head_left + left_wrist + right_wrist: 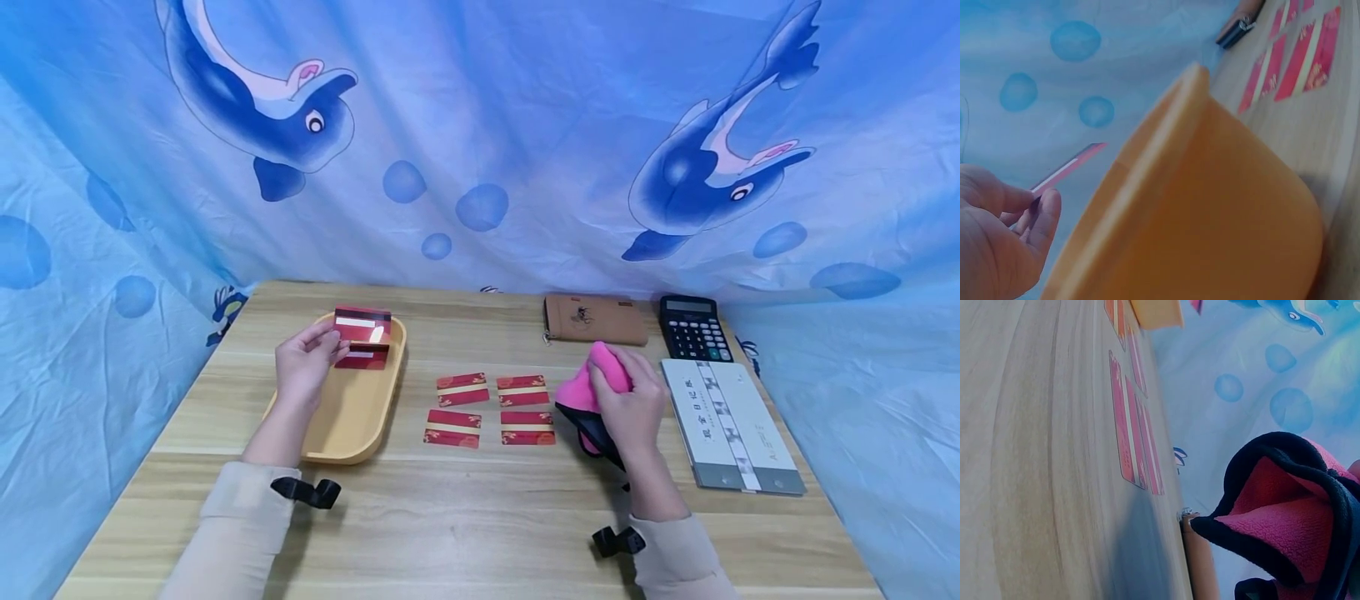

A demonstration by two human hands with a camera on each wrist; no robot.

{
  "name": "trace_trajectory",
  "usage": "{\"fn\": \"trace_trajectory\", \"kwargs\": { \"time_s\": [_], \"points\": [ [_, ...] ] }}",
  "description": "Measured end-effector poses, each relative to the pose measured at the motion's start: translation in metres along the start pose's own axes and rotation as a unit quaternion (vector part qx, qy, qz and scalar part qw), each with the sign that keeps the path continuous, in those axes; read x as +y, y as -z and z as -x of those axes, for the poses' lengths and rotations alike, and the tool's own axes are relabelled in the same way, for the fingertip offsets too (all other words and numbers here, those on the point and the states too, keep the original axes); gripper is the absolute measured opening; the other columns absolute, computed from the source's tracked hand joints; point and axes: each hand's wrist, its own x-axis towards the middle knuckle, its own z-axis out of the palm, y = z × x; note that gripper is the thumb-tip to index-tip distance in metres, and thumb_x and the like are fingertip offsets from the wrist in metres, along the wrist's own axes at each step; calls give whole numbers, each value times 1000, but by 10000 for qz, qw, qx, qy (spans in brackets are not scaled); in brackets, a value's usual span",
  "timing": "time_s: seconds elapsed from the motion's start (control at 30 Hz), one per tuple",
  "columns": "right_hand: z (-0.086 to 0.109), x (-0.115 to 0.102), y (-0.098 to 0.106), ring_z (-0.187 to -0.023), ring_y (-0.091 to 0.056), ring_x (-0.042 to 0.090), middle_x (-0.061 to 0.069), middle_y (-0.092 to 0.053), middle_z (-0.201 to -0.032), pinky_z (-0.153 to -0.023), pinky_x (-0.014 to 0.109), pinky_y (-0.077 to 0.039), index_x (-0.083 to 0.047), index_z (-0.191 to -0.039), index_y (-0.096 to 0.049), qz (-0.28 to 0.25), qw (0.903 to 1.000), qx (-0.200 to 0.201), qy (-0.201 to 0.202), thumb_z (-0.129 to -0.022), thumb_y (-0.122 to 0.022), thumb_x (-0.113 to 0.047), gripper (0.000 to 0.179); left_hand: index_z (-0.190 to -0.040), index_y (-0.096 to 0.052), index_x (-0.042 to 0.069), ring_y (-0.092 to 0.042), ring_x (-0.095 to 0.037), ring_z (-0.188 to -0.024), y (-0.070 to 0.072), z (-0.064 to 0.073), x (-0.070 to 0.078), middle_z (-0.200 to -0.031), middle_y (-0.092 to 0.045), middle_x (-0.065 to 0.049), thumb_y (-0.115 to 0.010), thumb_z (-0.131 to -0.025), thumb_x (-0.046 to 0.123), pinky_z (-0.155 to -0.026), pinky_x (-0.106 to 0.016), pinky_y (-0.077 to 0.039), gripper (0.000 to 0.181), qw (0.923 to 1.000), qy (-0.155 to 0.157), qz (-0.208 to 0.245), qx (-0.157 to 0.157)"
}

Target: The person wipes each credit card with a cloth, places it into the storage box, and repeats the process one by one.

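Observation:
Between thumb and fingers, my left hand [309, 360] pinches a red card [363, 326] with a dark stripe and a white strip. It holds the card above the far end of a yellow oval tray [341, 425]. A second red card [363, 357] shows just below the held one, inside the tray. In the left wrist view the held card [1069, 166] is seen nearly edge-on, past the tray's wall [1241, 206]. My right hand [633, 404] grips a bunched pink cloth [588, 392] with black edging. In the right wrist view the cloth [1285, 531] hangs in folds.
Several red cards with pale stripes, such as this one [462, 389], lie in two rows mid-table. A brown wallet [596, 320] lies behind the right hand. To the right are a black calculator [693, 329] and a white notebook [731, 425]. A blue dolphin-print curtain [480, 108] hangs behind the table.

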Motion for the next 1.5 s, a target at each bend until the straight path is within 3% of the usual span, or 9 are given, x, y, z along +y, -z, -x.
{"fn": "trace_trajectory", "kwargs": {
  "time_s": [0.37, 0.6, 0.77, 0.93, 1.17, 1.37, 1.5],
  "points": [
    [0, 2, -2, -99, -68, 31, 14, -73, -110, -81, 48, -56, -4, -114, -76, 65, 10000, -9, 8, -81, -84, -7, 34, -136, -51, -16, -68, -4, -74, 16, -9, -16, -85, -66, 0, -56, -100, -4, -78, -20, -59, 38, 9927, 305, -1138, -270],
    [0, 3, -1, -100, -68, 31, 14, -73, -110, -83, 33, -53, -4, -114, -76, 91, 10000, 16, 17, -81, -85, -8, 34, -140, -49, -14, -65, -2, -79, 18, -11, -20, -112, -62, -18, -59, -99, -4, -84, -21, -58, 43, 9813, 435, -1828, -423],
    [-1, 2, 1, -99, -68, 31, 14, -73, -109, -84, 23, -50, -3, -114, -76, 110, 9999, 10, -2, -82, -84, -8, 33, -145, -44, -12, -66, -19, -104, 18, -10, -22, -136, -54, -30, -61, -100, 6, -93, -24, -55, 51, 9721, 431, -2248, -509],
    [-2, 4, 1, -98, -68, 31, 14, -73, -108, -86, 8, -43, -3, -113, -76, 32, 10000, 37, 44, -81, -84, -7, 32, -149, -41, -7, -57, -37, -126, 20, -9, -20, -149, -46, -28, -60, -102, 19, -101, -32, -52, 57, 9608, 353, -2702, -510],
    [-2, 6, 2, -97, -69, 29, 13, -74, -108, -86, 4, -41, -3, -113, -76, -38, 10000, 44, -1, -82, -83, -7, 32, -149, -44, -4, -50, -34, -133, 15, -6, -15, -148, -50, -23, -57, -103, 21, -112, -43, -42, 54, 9501, 92, -3070, -540],
    [-1, 7, 4, -99, -69, 28, 12, -74, -109, -87, 4, -41, -5, -114, -77, -20, 10000, 34, -5, -82, -84, -7, 33, -145, -50, -3, -54, -33, -131, 0, 4, -8, -144, -55, -20, -58, -103, 18, -110, -42, -45, 47, 9540, -346, -2918, -594],
    [0, 8, 4, -98, -69, 28, 12, -74, -109, -87, 4, -41, -6, -114, -77, -16, 10000, 62, 18, -82, -84, -7, 33, -140, -57, -1, -58, -27, -127, -14, 14, -2, -139, -60, -17, -59, -103, 19, -104, -31, -49, 42, 9618, -615, -2600, -590]
  ]
}}
